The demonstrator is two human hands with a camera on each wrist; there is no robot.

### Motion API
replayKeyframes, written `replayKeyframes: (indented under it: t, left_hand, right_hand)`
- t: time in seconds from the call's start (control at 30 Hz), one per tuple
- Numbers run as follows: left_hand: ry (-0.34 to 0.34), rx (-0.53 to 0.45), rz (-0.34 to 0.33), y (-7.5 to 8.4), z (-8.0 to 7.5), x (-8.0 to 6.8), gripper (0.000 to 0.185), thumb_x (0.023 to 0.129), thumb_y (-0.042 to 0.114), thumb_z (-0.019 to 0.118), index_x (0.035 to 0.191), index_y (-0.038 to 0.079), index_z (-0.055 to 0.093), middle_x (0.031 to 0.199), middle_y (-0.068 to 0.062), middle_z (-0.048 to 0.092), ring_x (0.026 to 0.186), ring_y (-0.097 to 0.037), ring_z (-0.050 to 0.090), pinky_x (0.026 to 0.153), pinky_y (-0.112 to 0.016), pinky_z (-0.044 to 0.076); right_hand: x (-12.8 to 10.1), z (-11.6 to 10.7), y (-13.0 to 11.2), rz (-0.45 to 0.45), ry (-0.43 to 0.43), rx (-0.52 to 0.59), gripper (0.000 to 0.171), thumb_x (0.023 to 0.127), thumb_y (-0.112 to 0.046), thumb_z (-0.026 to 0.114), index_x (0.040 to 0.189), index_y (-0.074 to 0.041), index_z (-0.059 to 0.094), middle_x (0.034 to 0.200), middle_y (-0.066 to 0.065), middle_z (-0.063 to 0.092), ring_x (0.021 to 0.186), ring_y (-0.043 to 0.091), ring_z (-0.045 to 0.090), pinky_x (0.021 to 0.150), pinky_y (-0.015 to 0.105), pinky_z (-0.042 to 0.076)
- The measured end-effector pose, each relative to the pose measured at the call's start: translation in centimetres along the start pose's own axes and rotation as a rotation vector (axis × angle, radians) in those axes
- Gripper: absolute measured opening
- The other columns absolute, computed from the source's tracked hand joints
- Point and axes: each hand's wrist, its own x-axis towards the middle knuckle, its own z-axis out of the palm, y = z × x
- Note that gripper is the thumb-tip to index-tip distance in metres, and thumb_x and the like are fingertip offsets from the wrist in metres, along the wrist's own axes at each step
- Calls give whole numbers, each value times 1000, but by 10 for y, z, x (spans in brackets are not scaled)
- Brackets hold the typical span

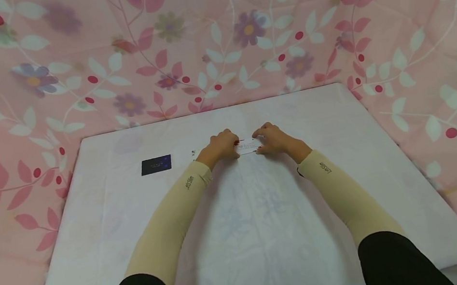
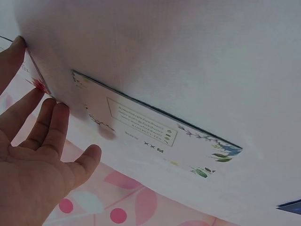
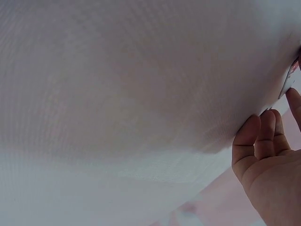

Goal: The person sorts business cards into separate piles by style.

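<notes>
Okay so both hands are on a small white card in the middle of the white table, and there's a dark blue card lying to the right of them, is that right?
Not quite. The dark blue rectangular card lies to the left of the hands, not the right, as the head view shows. The rest holds: the left hand and right hand are on the small white printed card in the middle of the white cloth-covered table.

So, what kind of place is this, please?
Probably a makeshift recording corner, not a normal room: a table under a white cloth, pink floral fabric hung around it, and only a few printed cards near both hands.
</notes>
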Motion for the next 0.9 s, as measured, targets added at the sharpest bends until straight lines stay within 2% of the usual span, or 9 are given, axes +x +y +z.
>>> replayKeyframes:
  t: [0.33, 0.47, 0.6, 0.73, 0.83, 0.9]
  left_hand:
    - [-1, -27, 11, -8, 3, -2, 49, 85, 29, 77, 129, 10, 64, 118, -9, 56, 106, -24, 51, 98, -48, 42]
    - [-12, -85, 0, -11, -3, -5, 60, 86, 31, 76, 140, 13, 55, 132, -11, 53, 120, -26, 50, 106, -51, 38]
    - [11, -141, 3, -20, -14, -10, 65, 92, 36, 69, 148, 16, 43, 148, -13, 43, 136, -27, 44, 112, -54, 34]
    - [87, -147, 25, -44, -27, -25, 63, 97, 39, 60, 151, 14, 39, 153, -16, 38, 141, -31, 38, 113, -57, 32]
    - [171, -99, 2, -75, -36, -52, 62, 98, 39, 57, 151, 12, 38, 156, -19, 34, 145, -36, 32, 115, -61, 26]
    - [237, -64, -38, -100, -39, -74, 64, 99, 42, 55, 152, 12, 35, 159, -22, 28, 147, -38, 25, 116, -64, 18]
  right_hand:
    - [5, 6, -2, 22, -16, -11, 55, 86, -26, 78, 135, -10, 59, 140, 23, 43, 127, 40, 42, 108, 53, 36]
    - [7, 6, 0, 8, -19, -5, 55, 87, -27, 77, 136, -10, 57, 140, 24, 42, 128, 41, 41, 109, 54, 35]
    - [5, 6, 7, 20, -34, 32, 66, 87, -30, 76, 143, -9, 49, 144, 24, 38, 130, 39, 41, 110, 53, 35]
    - [-2, -6, 18, 57, -31, 87, 76, 89, -35, 74, 151, -9, 37, 146, 24, 35, 127, 36, 46, 107, 52, 39]
    - [-15, -16, 24, 71, 18, 107, 76, 92, -39, 69, 152, -8, 35, 147, 25, 34, 125, 37, 48, 105, 53, 42]
    - [-26, -23, 29, 60, 72, 91, 76, 93, -41, 66, 152, -6, 33, 149, 27, 30, 130, 41, 44, 106, 57, 39]
